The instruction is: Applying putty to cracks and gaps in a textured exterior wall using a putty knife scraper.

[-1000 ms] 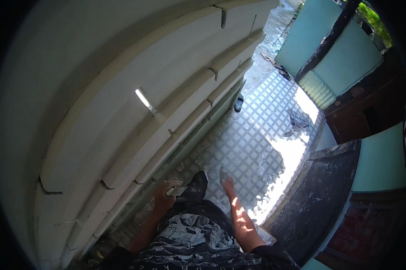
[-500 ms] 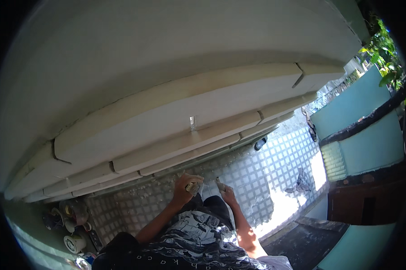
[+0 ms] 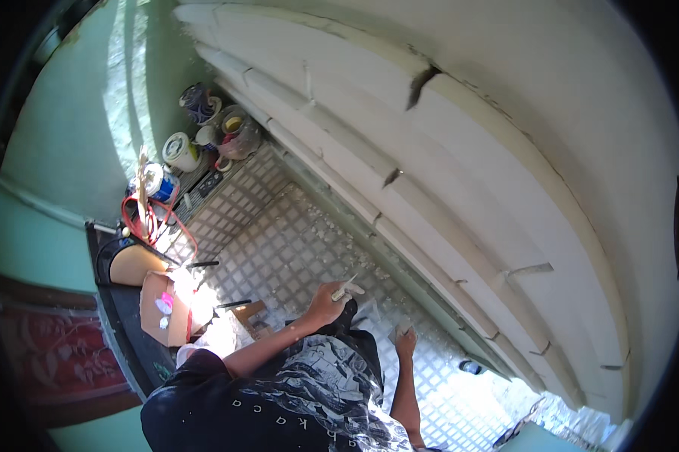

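My left hand (image 3: 326, 303) is closed around a small scraper (image 3: 344, 291) with a pale handle and a thin blade, smeared with whitish paste. To its right, my right hand (image 3: 405, 343) grips a flat, pale putty knife (image 3: 402, 330), only partly visible. Both hands are in front of my body, apart from each other and from the wall. Ahead, the cream stepped panels (image 3: 467, 226) have dark gaps (image 3: 422, 85) at their joints. A greyish filled strip (image 3: 530, 269) shows on one of the lower steps.
Paint buckets (image 3: 180, 153) and a plastic-wrapped pail (image 3: 238, 135) stand in the far left corner. Nearer are a red cable (image 3: 181, 224), a cardboard box (image 3: 155, 315) and a black bench (image 3: 125, 301). White crumbs litter the checkered tile floor (image 3: 256, 233) along the wall base.
The view has swung to the left, bringing the buckets, cable and box into sight. Both hands still hold their tools; the left one has turned so its blade points up and right.
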### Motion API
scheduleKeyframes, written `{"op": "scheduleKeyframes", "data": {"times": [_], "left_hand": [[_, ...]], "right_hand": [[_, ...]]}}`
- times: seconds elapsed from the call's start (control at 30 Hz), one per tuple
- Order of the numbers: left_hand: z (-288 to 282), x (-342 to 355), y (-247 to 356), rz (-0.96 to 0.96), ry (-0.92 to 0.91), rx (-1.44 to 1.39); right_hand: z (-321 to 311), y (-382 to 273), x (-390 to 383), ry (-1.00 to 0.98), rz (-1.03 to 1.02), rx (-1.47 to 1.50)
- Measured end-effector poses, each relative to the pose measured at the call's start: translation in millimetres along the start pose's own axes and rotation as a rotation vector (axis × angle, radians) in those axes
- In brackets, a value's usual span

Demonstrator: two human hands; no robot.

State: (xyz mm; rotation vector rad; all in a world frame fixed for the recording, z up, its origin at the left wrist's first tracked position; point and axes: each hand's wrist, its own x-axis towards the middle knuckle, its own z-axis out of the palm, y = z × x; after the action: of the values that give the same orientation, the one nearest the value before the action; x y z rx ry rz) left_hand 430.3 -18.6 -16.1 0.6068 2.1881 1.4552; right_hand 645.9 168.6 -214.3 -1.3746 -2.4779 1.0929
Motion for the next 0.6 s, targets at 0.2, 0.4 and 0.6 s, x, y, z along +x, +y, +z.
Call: {"op": "scheduleKeyframes", "data": {"times": [0.2,0.4,0.6], "left_hand": [[-47,-10,-27,-0.342,0.285,-0.555],[-110,5,-68,-0.411,0.667,-0.970],[-200,39,-120,-0.423,0.704,-1.100]], "right_hand": [[10,-86,41,-0.239,-0.362,-0.278],[40,-243,84,-0.163,-0.916,-0.332],[126,-397,139,-0.121,-1.196,-0.384]]}}
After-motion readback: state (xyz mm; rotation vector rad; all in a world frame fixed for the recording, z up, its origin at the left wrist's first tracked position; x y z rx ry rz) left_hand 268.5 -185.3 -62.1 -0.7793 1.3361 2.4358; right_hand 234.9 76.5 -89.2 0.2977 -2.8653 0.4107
